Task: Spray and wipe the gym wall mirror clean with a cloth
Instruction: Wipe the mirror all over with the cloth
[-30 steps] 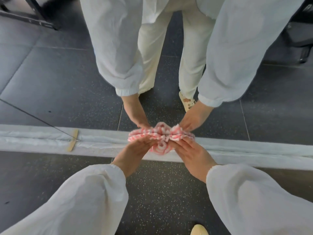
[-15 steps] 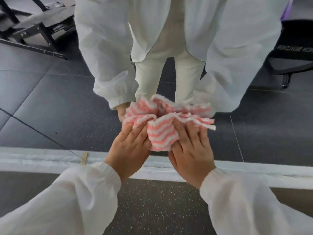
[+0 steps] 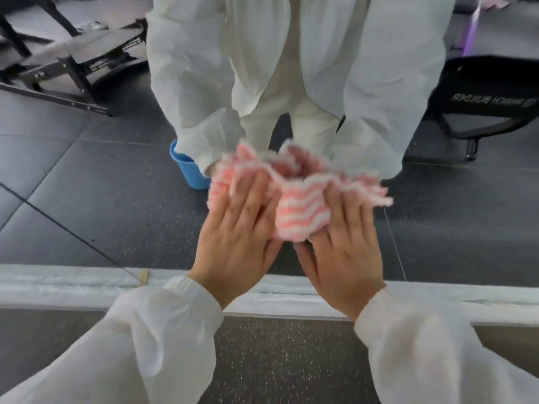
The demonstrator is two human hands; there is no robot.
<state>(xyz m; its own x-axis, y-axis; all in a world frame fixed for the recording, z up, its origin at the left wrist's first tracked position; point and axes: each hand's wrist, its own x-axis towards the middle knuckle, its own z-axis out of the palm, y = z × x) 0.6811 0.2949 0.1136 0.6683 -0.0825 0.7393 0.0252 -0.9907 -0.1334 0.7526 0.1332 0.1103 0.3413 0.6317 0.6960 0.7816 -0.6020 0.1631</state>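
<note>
Left hand [image 3: 237, 243]: flat, fingers straight, pressing cloth [image 3: 294, 205] against mirror [image 3: 87, 185]. Right hand [image 3: 344, 252]: flat, fingers extended, pressing same cloth. Cloth: pink-and-white striped, bunched, under fingertips of both hands and between them. Blue bucket [image 3: 186, 170] reflected beyond and left of left hand. White sleeves at both wrists.

- Loose white sleeves [image 3: 163, 339] cover both arms, of thin, lightly crinkled fabric.
- Each sleeve ends in a gathered elastic cuff [image 3: 189, 290] at the wrist.
- Both hands [image 3: 236, 243] are bare, with no gloves or rings.
- The mirror reflection [image 3: 291, 68] shows a long white coat open over cream trousers.
</note>
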